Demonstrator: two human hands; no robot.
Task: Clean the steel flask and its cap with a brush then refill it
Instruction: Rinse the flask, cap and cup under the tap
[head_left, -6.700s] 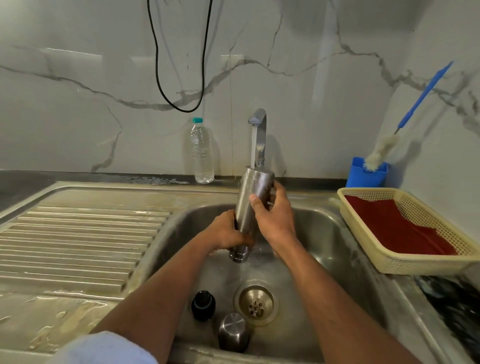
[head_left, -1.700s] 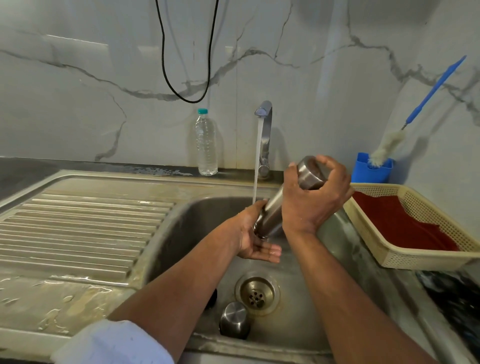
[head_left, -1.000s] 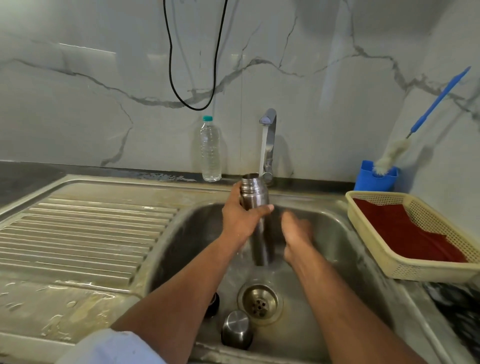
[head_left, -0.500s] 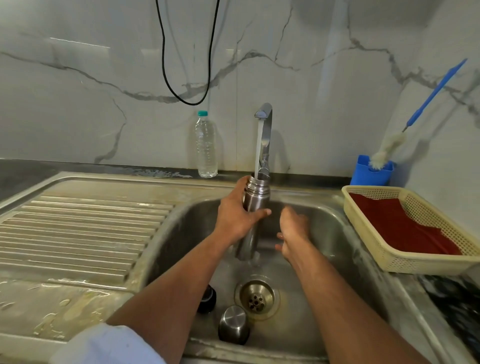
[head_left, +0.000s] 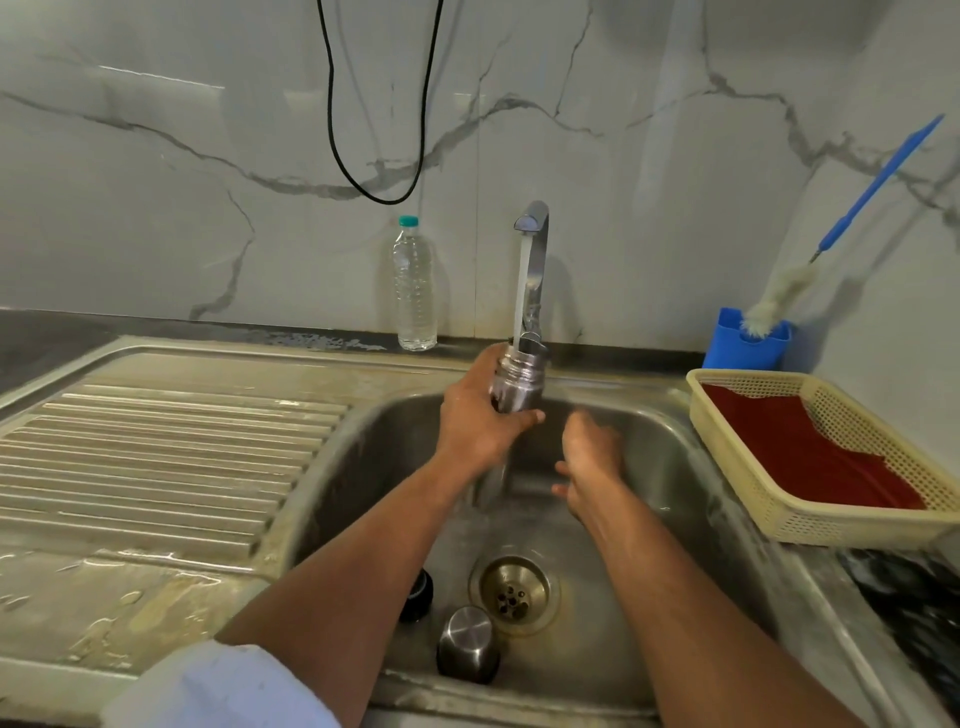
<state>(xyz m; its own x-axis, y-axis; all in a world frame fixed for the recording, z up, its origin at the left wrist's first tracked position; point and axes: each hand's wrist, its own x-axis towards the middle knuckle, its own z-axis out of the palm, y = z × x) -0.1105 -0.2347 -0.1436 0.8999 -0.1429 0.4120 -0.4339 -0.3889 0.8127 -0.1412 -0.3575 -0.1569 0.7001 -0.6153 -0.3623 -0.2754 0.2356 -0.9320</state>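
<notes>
- Steel flask (head_left: 517, 383): upright, mouth up, held over the sink (head_left: 670, 457) basin directly under the tap (head_left: 535, 249). Water stream (head_left: 521, 291) runs from the spout into the open mouth. Threaded neck visible above the fingers; lower body mostly hidden behind the hand and blurred by running water.
- Left hand (head_left: 478, 421): fingers and thumb wrapped round the flask's upper body, just below the neck.
- Right hand (head_left: 589, 457): beside the flask on its right, lower down in the basin, holding nothing; fingers loosely bent. Contact with the flask: cannot tell, edges blurred.
- Steel cap (head_left: 467, 644): on the basin floor at the near edge, just left of the drain (head_left: 514, 592).
- Black stopper (head_left: 418, 595): on the basin floor left of the drain, partly hidden by the left forearm.
- Brush (head_left: 779, 296): blue handle, pale bristle head, standing tilted in a blue holder (head_left: 748, 343) at the back right corner, leaning toward the wall.
- Yellow basket (head_left: 779, 514): right of the sink, with a red cloth (head_left: 800, 447) inside.
- Plastic water bottle (head_left: 414, 291): upright at the wall, left of the tap.
- Drainboard (head_left: 156, 467): left of the basin, wet patches on its near part.
- Black cable (head_left: 332, 119): hangs in a loop on the marble wall.
</notes>
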